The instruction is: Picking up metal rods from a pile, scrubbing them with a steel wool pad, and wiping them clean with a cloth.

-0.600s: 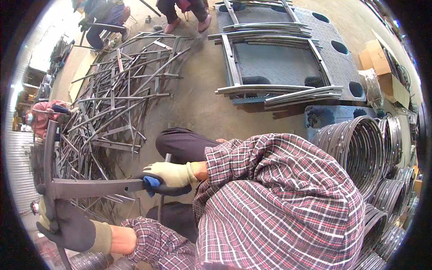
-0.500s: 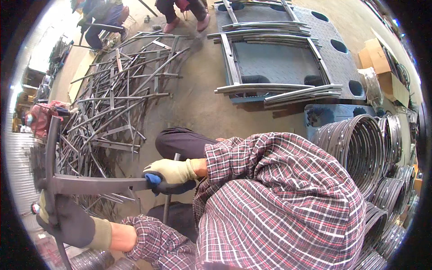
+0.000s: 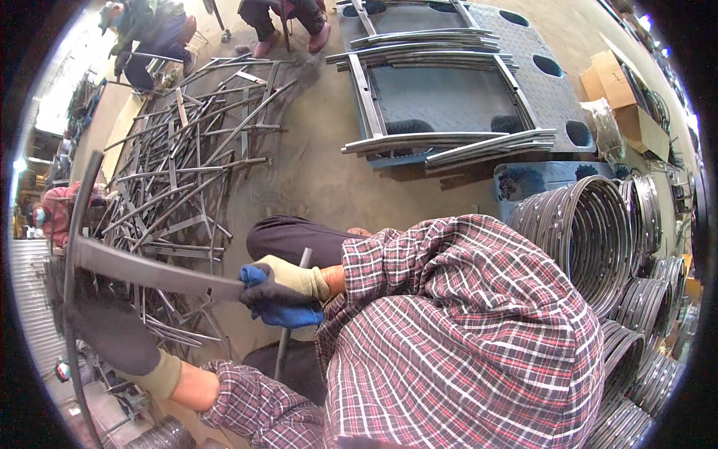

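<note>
A dark H-shaped metal frame [image 3: 164, 274] is held up across my lap, its flat crossbar joining a long tube on the left to a shorter tube near my knees. My right hand [image 3: 280, 288], in a cream and dark work glove, is closed on a blue cloth [image 3: 292, 317] at the crossbar's right end, by the short tube. My left hand [image 3: 116, 337], in a similar glove, grips the long tube below the joint; its fingertips are blurred and partly hidden by the tube.
A tangled heap of metal frames [image 3: 187, 165] lies on the floor ahead left. Frames and bars [image 3: 441, 142] rest on a blue plastic pallet [image 3: 535, 93] ahead right. Stacked metal rings [image 3: 576, 239] and an open carton [image 3: 643, 131] are at my right. Other people [image 3: 153, 37] sit beyond the heap.
The crossbar has tilted, its left end rising. My right hand has turned and more blue cloth shows beneath it. The surroundings have shifted slightly left, and the far-left person appears more upright.
</note>
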A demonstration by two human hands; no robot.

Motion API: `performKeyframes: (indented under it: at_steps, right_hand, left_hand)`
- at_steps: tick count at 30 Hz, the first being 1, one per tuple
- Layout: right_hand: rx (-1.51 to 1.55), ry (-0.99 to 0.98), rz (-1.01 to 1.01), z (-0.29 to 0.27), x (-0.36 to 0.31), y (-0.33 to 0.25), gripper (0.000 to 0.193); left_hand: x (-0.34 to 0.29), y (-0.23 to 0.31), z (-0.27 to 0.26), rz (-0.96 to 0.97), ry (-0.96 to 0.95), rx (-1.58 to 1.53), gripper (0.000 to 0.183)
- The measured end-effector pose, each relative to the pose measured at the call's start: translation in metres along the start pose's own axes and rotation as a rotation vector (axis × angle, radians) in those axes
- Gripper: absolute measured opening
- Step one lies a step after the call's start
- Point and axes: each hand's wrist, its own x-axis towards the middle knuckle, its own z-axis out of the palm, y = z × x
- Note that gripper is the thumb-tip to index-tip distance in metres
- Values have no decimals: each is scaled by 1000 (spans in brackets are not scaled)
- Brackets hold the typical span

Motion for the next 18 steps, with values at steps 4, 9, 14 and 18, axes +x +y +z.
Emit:
performKeyframes:
  at_steps: [4,9,14,18]
  right_hand:
    - [-34,94,51,0,6,1,19]
    - [-176,253,83,-13,7,-36,23]
    - [-241,434,25,-50,22,-50,21]
    - [-210,423,17,-57,21,-38,22]
  left_hand:
    - [-30,-35,-120,100,-293,528,50]
    - [-114,-42,-215,332,-160,1024,53]
    - [-160,-46,-240,-28,306,151,43]
    - [-195,-42,-273,-18,527,368,41]
